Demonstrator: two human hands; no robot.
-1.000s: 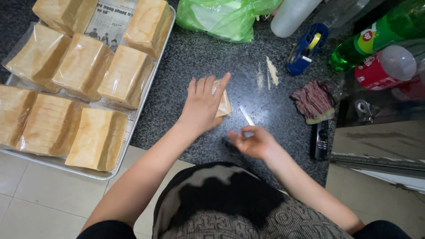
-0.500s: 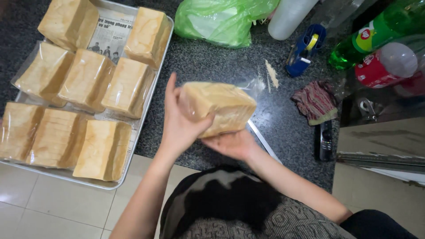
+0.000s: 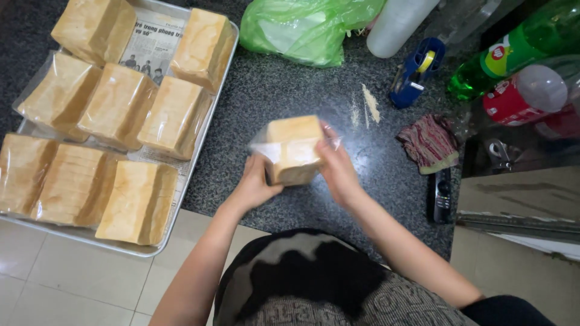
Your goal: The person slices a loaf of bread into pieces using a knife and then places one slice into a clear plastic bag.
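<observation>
a: what am i looking at in the middle?

b: a pale tan block of sliced bread in a clear plastic bag (image 3: pixel 294 149), held up just above the dark speckled stone counter (image 3: pixel 284 90). my left hand (image 3: pixel 252 186) is cupped under its near left corner, fingers curled onto the loaf. my right hand (image 3: pixel 338 170) is pressed flat against the right side, over the loose plastic.

a: so both are clamped on it?

b: yes, one from each side, neither spread free. i'd judge the bag is only partly drawn over the loaf; the film bunches at the right.

a: how would you handle it well?

b: keep the squeeze light, since soft bread dents, and hold the slices square while the film is smoothed along the sides.

a: and around it?

b: to the left, a shallow metal tray (image 3: pixel 205 130) lined with newspaper, carrying more bagged loaves (image 3: pixel 118 105). beyond the loaf, a crumpled green plastic bag (image 3: pixel 302 27). to the right, a blue tape dispenser (image 3: pixel 414 72), a striped folded cloth (image 3: pixel 430 142), and a green bottle (image 3: pixel 501 57) near the edge.
</observation>
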